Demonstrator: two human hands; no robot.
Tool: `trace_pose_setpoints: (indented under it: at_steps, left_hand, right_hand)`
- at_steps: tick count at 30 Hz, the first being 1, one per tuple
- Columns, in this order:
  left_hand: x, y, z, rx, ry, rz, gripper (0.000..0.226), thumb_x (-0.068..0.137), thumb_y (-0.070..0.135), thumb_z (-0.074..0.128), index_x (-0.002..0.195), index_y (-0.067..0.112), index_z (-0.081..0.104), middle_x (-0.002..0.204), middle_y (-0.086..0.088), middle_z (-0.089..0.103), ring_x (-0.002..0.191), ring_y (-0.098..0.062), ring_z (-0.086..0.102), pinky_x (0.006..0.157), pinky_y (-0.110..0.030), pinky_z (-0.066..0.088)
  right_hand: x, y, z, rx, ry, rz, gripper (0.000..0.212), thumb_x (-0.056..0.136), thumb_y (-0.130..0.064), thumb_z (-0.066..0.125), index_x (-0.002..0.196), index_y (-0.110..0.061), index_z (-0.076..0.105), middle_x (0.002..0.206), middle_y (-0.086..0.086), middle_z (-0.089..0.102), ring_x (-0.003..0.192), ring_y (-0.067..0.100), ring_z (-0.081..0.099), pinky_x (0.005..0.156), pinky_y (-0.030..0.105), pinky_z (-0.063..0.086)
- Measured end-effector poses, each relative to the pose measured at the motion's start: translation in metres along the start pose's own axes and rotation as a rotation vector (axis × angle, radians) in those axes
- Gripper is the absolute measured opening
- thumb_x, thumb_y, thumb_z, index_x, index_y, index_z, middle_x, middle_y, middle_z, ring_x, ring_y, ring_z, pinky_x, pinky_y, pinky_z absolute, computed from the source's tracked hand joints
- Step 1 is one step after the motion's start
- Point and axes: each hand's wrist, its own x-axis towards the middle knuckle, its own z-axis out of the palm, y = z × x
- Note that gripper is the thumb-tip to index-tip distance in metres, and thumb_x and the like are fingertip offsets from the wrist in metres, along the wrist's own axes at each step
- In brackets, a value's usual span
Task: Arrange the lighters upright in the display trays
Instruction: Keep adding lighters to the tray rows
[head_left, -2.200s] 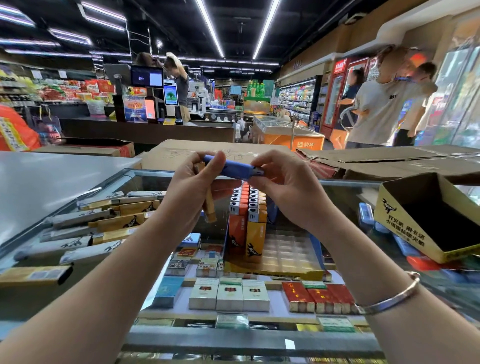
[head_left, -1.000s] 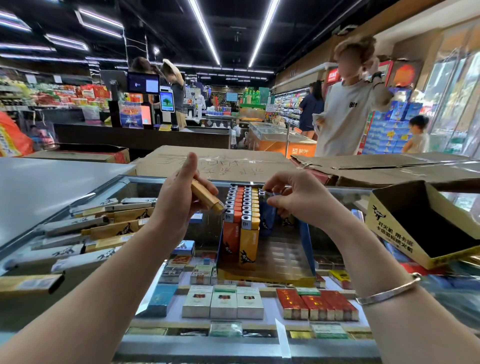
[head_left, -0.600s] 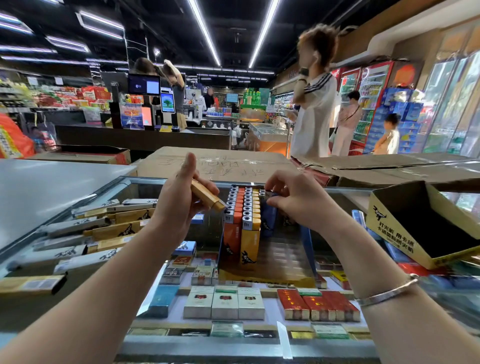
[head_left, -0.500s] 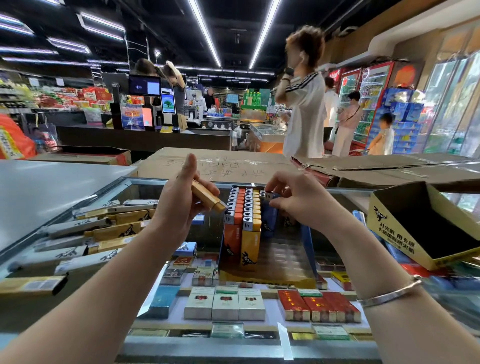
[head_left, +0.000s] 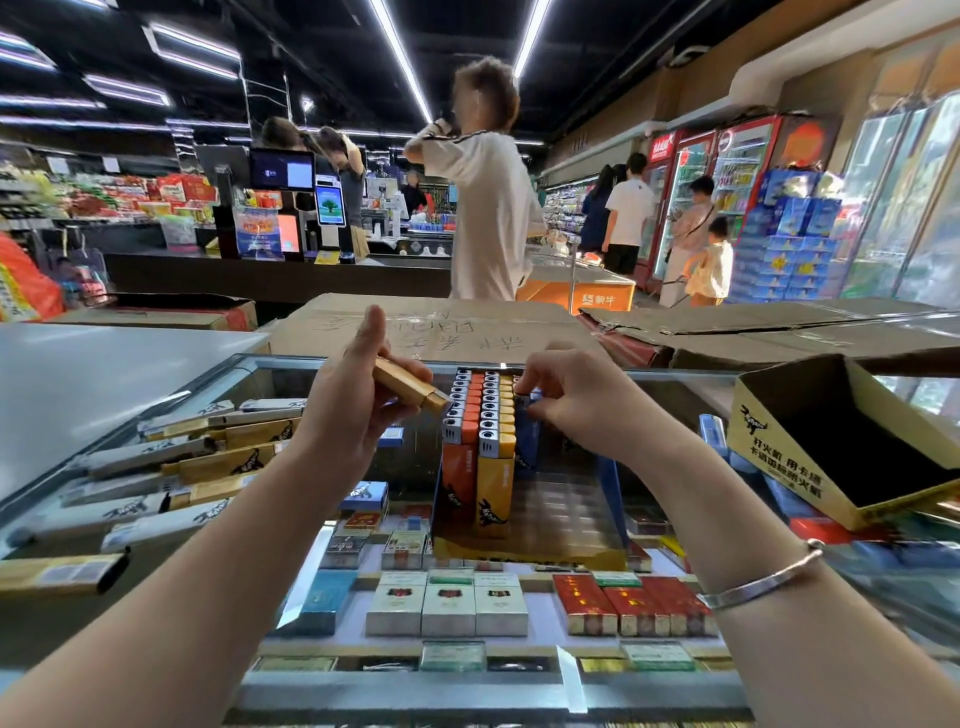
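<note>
A display tray (head_left: 571, 551) with a blue wall and clear slots stands on the glass counter. Rows of orange and yellow lighters (head_left: 480, 441) stand upright along its left side. My right hand (head_left: 576, 400) pinches the top of a blue lighter (head_left: 525, 441) standing in the third row at the tray's far end. My left hand (head_left: 358, 405) holds a gold lighter (head_left: 410, 387) tilted above the counter, just left of the rows. Several loose lighters (head_left: 171, 467) lie flat on the glass at the left.
An open yellow cardboard box (head_left: 852, 441) sits tilted at the right. Cigarette packs (head_left: 447, 603) fill the case under the glass. Flattened cardboard (head_left: 426, 327) lies beyond the counter. A person in a white shirt (head_left: 488, 202) walks behind it.
The blue lighter went from both hands down into the tray with my right hand. My left hand kept the gold lighter raised. The person in white walked left behind the counter.
</note>
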Motion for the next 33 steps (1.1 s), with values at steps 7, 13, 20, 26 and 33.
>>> trace_pose_setpoints:
  at_steps: [7,13,20,26,33]
  left_hand:
    - [-0.001,0.003,0.002,-0.03,-0.042,-0.037,0.009,0.093,0.021,0.05,0.097,0.013,0.05,0.068,-0.003,0.07,0.064,-0.012,0.068,0.054,-0.024,0.054]
    - [-0.003,0.005,0.005,-0.141,-0.085,-0.024,0.024,0.072,0.026,0.064,0.088,0.014,0.049,0.074,-0.005,0.072,0.069,-0.014,0.07,0.054,-0.024,0.054]
    - [-0.004,0.004,0.007,-0.182,-0.187,0.024,0.024,0.071,0.024,0.065,0.084,0.013,0.048,0.08,-0.005,0.072,0.077,-0.016,0.07,0.059,-0.023,0.055]
    - [-0.012,0.001,0.014,0.115,-0.262,0.1,0.037,0.065,0.027,0.069,0.095,0.017,0.05,0.086,0.005,0.072,0.083,-0.008,0.067,0.069,-0.016,0.053]
    - [-0.021,-0.007,0.017,0.692,-0.534,0.202,0.047,0.073,0.055,0.067,0.116,0.049,0.051,0.124,0.033,0.044,0.111,0.019,0.043,0.082,-0.007,0.043]
  right_hand:
    - [-0.001,-0.005,0.0,-0.038,0.172,-0.035,0.006,0.084,-0.013,0.065,0.088,-0.012,0.069,0.088,-0.004,0.053,0.077,0.009,0.051,0.072,0.025,0.045]
    - [-0.003,-0.02,-0.006,0.418,0.112,-0.147,0.027,0.079,-0.007,0.071,0.095,-0.027,0.06,0.079,-0.004,0.062,0.066,0.0,0.055,0.063,0.012,0.047]
    - [-0.005,-0.036,0.008,0.545,0.069,-0.15,0.027,0.081,-0.01,0.069,0.098,-0.024,0.053,0.074,0.005,0.064,0.063,0.014,0.059,0.064,0.03,0.054]
    - [-0.003,-0.023,-0.013,0.822,0.269,-0.058,0.023,0.085,0.01,0.055,0.094,-0.011,0.061,0.083,0.002,0.067,0.064,0.01,0.065,0.057,0.018,0.052]
    - [-0.004,0.015,-0.038,0.451,0.37,0.065,0.025,0.089,0.001,0.055,0.105,-0.016,0.064,0.08,0.004,0.061,0.059,0.011,0.053,0.051,0.016,0.045]
